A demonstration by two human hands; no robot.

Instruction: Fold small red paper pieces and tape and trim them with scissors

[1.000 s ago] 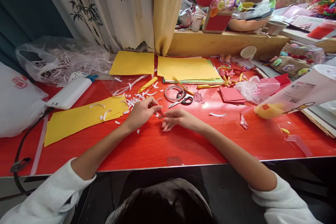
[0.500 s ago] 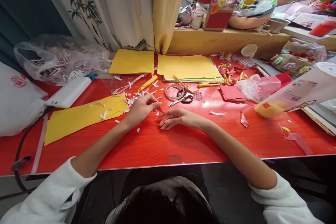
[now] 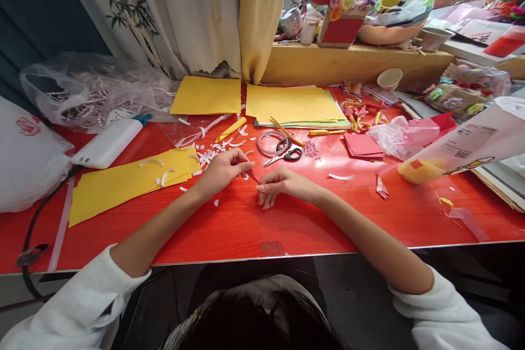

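Note:
Between thumb and fingers, my left hand (image 3: 225, 174) pinches a small, narrow folded piece of red paper (image 3: 253, 176) that tapers to a point on the right. My right hand (image 3: 285, 186) has its thumb and index finger together at that pointed end; its other fingers curl below. Just beyond the hands lie black-handled scissors (image 3: 287, 154), blades toward the left, next to a roll of clear tape (image 3: 272, 144). White paper scraps (image 3: 210, 154) are scattered behind my left hand.
Yellow paper strips (image 3: 123, 181) lie at left, with yellow sheets (image 3: 287, 103) at the back. A stack of red paper squares (image 3: 363, 146) is right of the scissors. A tilted plastic cup (image 3: 463, 139) stands at far right on the red table (image 3: 229, 229).
My right hand has shifted slightly right and its fingers have curled in, closing at the tip of the red paper. My left hand has barely moved.

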